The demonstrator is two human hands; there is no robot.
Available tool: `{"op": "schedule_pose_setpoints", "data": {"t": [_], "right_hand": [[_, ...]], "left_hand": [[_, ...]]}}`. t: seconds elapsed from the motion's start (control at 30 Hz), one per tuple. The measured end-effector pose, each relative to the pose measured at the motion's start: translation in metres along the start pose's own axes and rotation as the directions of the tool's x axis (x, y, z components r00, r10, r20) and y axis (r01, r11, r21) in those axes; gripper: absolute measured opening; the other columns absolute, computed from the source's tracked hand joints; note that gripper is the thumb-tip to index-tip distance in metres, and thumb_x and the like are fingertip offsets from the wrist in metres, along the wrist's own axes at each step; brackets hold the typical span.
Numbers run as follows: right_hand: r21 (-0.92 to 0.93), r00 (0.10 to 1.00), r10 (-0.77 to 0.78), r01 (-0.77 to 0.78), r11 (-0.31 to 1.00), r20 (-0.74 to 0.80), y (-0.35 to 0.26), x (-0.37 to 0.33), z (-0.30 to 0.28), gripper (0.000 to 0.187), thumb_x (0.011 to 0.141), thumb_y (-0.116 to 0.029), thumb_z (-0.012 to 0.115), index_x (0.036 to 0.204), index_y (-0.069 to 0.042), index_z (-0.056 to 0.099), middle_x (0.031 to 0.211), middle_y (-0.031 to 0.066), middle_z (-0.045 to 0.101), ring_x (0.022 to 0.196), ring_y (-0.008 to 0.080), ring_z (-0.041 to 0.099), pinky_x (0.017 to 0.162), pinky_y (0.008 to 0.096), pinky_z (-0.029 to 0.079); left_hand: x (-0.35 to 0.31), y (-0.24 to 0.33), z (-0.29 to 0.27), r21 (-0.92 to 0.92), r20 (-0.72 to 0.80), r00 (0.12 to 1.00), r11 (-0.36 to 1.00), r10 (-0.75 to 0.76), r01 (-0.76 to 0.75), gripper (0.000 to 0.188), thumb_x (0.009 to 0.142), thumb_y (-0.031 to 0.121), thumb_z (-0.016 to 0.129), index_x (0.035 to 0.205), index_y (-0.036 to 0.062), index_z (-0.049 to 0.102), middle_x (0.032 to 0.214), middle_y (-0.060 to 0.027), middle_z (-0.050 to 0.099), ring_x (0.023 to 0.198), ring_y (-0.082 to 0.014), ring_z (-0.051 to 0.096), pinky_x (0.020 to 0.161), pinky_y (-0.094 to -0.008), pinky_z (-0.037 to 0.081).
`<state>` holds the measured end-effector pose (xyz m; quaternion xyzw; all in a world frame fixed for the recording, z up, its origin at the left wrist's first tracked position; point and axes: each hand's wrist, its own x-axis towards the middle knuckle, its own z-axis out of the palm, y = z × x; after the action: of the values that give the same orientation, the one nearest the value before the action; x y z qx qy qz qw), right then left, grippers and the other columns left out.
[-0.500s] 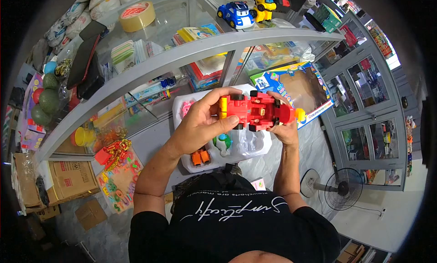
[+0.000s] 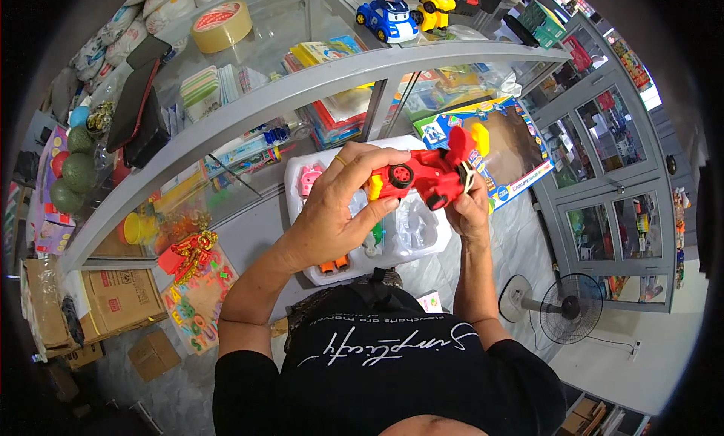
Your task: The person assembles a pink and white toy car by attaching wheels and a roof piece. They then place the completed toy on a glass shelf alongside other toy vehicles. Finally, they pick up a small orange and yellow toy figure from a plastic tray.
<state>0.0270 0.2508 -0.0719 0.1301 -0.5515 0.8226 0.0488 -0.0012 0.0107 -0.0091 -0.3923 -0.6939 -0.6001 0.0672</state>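
A red toy car (image 2: 426, 176) with yellow parts and black wheels is held up between my two hands, partly unfolded at its right end. My left hand (image 2: 343, 198) grips its left end, thumb below and fingers above. On the other end, my right hand (image 2: 473, 210) pinches the part near a pale band. Beneath them lies a white moulded tray (image 2: 434, 244) with a pink toy (image 2: 310, 179), an orange toy (image 2: 334, 265) and a green-and-white toy (image 2: 375, 240), the last mostly covered by my left hand.
A blue toy car (image 2: 388, 19) and a yellow toy figure (image 2: 435, 6) stand on the glass counter, beside a tape roll (image 2: 221, 27). Behind the tray leans a windowed toy box (image 2: 513, 153). A fan (image 2: 569, 308) stands at right, cardboard boxes (image 2: 121, 296) at left.
The red toy car has been tilted, so a wheel's side now faces me. Its right end has swung upward, raising the yellow part. Both hands keep hold of it.
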Motion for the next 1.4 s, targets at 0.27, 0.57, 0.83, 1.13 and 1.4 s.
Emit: {"op": "schedule_pose_setpoints", "data": {"t": [0.27,0.57,0.83,1.13,1.4], "right_hand": [[0.025,0.993,0.058,-0.055,0.998,-0.1,0.003,0.005,0.02,0.068,0.082,-0.039,0.07,0.13,0.002,0.045,0.11,0.014,0.061,0.09,0.0234,0.064,0.074,0.0374,0.054],[0.13,0.989,0.112,-0.099,0.987,-0.098,0.001,0.002,0.027,0.058,0.08,-0.025,0.071,0.126,0.002,0.049,0.108,0.0067,0.062,0.092,0.0132,0.059,0.083,0.0297,0.048],[0.075,0.99,0.122,-0.117,0.99,-0.074,0.004,-0.002,0.027,0.067,0.071,-0.026,0.077,0.127,0.0,0.051,0.111,0.0046,0.059,0.102,0.0145,0.055,0.091,0.0296,0.043],[0.081,0.989,0.123,-0.117,0.99,-0.085,0.008,-0.003,0.025,0.064,0.072,-0.025,0.076,0.126,-0.001,0.051,0.113,0.0049,0.058,0.104,0.0149,0.054,0.094,0.0295,0.041],[0.033,0.992,0.093,-0.091,0.995,-0.088,0.003,0.006,0.027,0.055,0.079,-0.015,0.069,0.129,0.0,0.051,0.119,0.0076,0.058,0.111,0.0161,0.054,0.096,0.0317,0.042]], "left_hand": [[-0.002,-0.018,0.006,0.231,-0.153,0.979,0.968,0.134,-0.096,0.056,0.065,-0.013,0.068,0.116,0.0082,0.059,0.11,-0.0097,0.058,0.104,-0.0279,0.056,0.089,-0.037,0.046],[-0.009,-0.036,0.006,0.28,-0.155,0.964,0.945,0.217,-0.168,0.049,0.066,-0.012,0.07,0.11,0.0085,0.061,0.113,-0.0128,0.058,0.105,-0.0289,0.06,0.089,-0.0366,0.049],[-0.012,-0.034,0.007,0.214,-0.181,0.957,0.959,0.228,-0.188,0.059,0.063,-0.017,0.066,0.115,0.0123,0.061,0.118,-0.0113,0.052,0.108,-0.0266,0.057,0.087,-0.0342,0.052],[-0.016,-0.034,0.002,0.153,-0.185,0.977,0.985,0.107,-0.079,0.058,0.062,-0.011,0.072,0.114,0.0123,0.063,0.119,-0.0107,0.052,0.109,-0.0242,0.055,0.089,-0.0346,0.05],[-0.013,-0.034,-0.004,0.139,-0.106,0.988,0.986,0.111,-0.096,0.05,0.067,-0.015,0.068,0.109,0.0137,0.067,0.115,-0.0074,0.055,0.098,-0.0194,0.06,0.079,-0.0296,0.052]]}}
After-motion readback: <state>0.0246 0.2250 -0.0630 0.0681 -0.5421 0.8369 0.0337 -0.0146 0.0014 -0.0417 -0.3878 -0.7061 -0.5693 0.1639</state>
